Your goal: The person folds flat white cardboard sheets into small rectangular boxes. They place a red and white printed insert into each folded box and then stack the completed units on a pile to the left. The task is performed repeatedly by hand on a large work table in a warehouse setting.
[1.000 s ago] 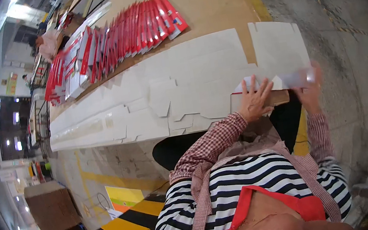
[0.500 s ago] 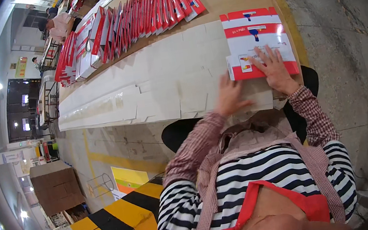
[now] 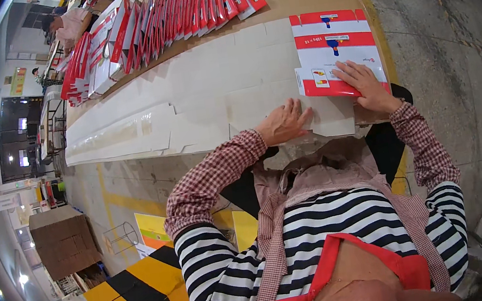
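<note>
A flat red and white printed carton (image 3: 315,54) lies on the cardboard-covered table at the right, with small blue pictures on its panels. My right hand (image 3: 367,84) rests on the carton's near right part, fingers stretched out and not gripping. To the left of the carton, my left hand (image 3: 284,122) is at the table's near edge, over the pale cardboard sheet (image 3: 213,86). Its fingers are apart and nothing is in them; a small gap separates it from the carton.
A long leaning row of folded red and white cartons (image 3: 190,7) stands at the far left of the table. Yellow and black striped panels (image 3: 144,293) are at the lower left. A brown cardboard box (image 3: 64,242) stands on the floor. Another person (image 3: 68,28) is far off.
My left hand has moved left and away from the carton's near left corner. My right hand stays on the carton, its fingers now closer together. The whole view has shifted slightly.
</note>
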`<state>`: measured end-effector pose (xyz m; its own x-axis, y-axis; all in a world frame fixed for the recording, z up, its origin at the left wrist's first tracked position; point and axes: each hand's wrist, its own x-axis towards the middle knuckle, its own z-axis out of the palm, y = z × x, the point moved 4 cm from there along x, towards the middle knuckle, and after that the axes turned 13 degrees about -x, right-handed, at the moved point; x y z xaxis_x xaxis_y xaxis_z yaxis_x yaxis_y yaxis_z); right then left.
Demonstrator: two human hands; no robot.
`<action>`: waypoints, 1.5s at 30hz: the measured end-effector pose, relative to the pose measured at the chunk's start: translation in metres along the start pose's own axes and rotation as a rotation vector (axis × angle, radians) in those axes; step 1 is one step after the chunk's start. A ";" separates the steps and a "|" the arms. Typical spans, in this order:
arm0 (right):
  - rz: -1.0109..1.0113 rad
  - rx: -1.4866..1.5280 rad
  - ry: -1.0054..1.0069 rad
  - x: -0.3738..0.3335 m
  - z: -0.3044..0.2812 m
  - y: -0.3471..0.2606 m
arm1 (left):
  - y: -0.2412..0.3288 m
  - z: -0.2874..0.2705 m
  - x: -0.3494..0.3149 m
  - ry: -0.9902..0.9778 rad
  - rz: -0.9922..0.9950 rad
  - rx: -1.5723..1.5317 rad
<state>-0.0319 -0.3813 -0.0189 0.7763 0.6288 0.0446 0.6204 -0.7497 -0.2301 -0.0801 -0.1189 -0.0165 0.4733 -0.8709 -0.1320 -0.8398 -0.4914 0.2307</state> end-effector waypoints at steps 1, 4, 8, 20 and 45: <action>0.002 0.013 0.003 -0.001 0.000 0.000 | 0.000 -0.002 0.000 -0.034 0.008 -0.010; -0.003 0.084 0.023 -0.002 -0.003 0.000 | -0.002 -0.010 -0.001 -0.020 0.030 -0.028; 0.001 0.269 0.292 -0.005 -0.018 0.011 | -0.018 -0.017 0.012 -0.152 -0.117 -0.286; -0.025 -0.334 0.298 -0.004 0.018 -0.007 | -0.150 -0.024 0.019 0.153 -0.502 -0.868; -0.308 0.322 0.182 0.102 0.046 -0.073 | -0.113 -0.015 -0.106 0.279 -0.587 -0.162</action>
<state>-0.0028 -0.2531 -0.0426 0.5868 0.7436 0.3205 0.7808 -0.4147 -0.4674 -0.0310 0.0287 -0.0146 0.9089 -0.4158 -0.0307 -0.3814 -0.8590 0.3416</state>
